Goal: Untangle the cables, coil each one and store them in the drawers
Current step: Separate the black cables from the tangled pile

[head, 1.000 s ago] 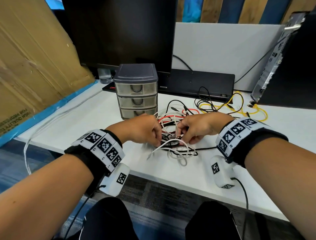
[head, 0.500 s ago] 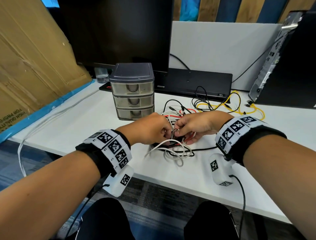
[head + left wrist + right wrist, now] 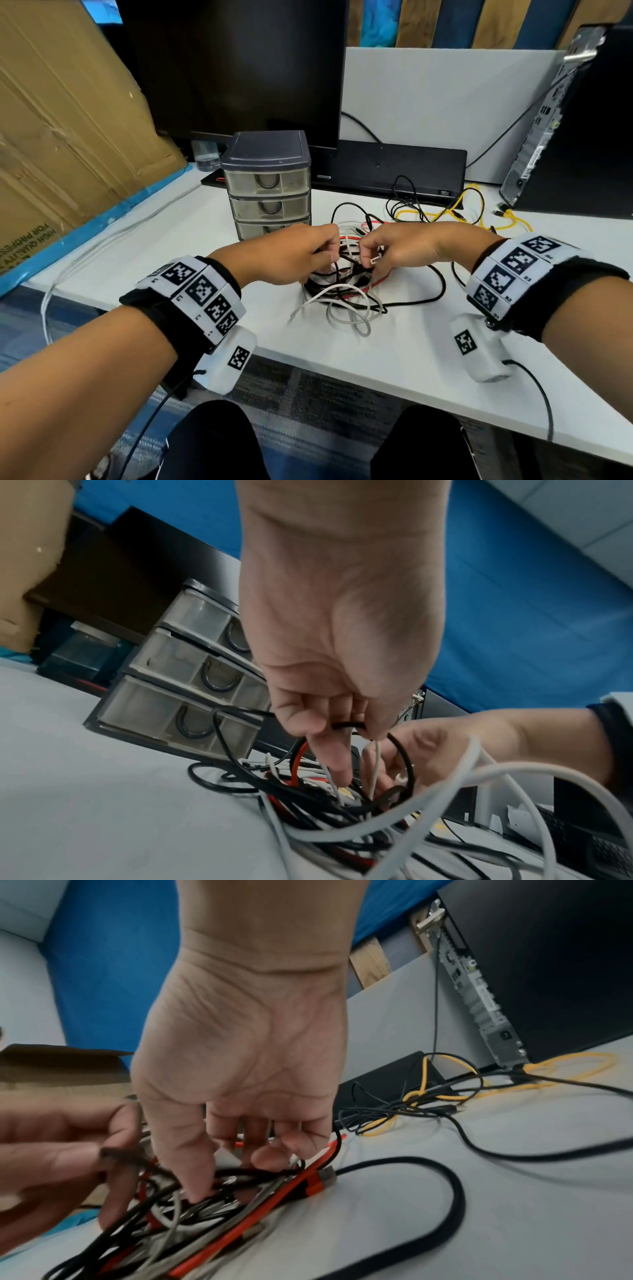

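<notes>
A tangle of black, white and red cables [image 3: 342, 294] lies on the white desk [image 3: 411, 349], in front of a grey three-drawer unit [image 3: 270, 185] whose drawers are all closed. My left hand [image 3: 334, 250] hovers over the tangle's left side and pinches a black cable loop [image 3: 346, 725] between thumb and fingers. My right hand [image 3: 368, 260] faces it closely and pinches a small white plug [image 3: 375, 261], with its thumb and fingers [image 3: 195, 1177] dug into the strands. A red cable with a plug [image 3: 318, 1180] runs under the right hand.
A yellow cable [image 3: 462, 212] mixed with thin black ones lies at the back right by a computer tower [image 3: 548, 137]. A monitor [image 3: 239, 61] and black base stand behind the drawers. Cardboard [image 3: 68, 120] leans at the left. A white cable [image 3: 102, 246] trails off the desk edge.
Both hands have risen a little and drawn strands up out of the tangle. The black loop at the right has spread wider across the desk.
</notes>
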Motion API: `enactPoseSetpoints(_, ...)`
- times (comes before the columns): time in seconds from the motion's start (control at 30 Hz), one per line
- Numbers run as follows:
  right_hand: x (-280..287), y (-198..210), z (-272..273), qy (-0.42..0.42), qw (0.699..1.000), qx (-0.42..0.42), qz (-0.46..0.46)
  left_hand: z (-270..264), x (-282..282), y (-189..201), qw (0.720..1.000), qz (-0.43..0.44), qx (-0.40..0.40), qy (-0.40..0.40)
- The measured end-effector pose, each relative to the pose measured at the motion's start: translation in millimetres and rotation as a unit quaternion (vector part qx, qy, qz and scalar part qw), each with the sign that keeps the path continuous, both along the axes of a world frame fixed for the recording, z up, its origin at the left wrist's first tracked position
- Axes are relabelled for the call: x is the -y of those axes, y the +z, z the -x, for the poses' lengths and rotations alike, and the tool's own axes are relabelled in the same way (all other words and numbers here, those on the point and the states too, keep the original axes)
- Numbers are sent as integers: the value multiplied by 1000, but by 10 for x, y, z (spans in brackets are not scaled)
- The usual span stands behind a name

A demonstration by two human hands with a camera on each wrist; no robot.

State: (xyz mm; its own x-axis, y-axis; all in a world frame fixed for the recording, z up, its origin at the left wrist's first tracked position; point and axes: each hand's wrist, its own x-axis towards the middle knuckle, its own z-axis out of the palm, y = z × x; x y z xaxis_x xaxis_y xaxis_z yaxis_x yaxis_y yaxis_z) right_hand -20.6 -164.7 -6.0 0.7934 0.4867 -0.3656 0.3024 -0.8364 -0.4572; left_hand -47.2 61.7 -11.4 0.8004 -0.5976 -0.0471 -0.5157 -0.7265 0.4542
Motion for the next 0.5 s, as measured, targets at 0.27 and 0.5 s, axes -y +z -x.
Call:
enactPoseSetpoints(0.27,-182,-88,81,103,980,101,136,-1,-33,62,999,36,-2,10)
enactPoseSetpoints(0.5,-205,-126,72,122,973,74,184,-50,-166,105,998,37,30,31)
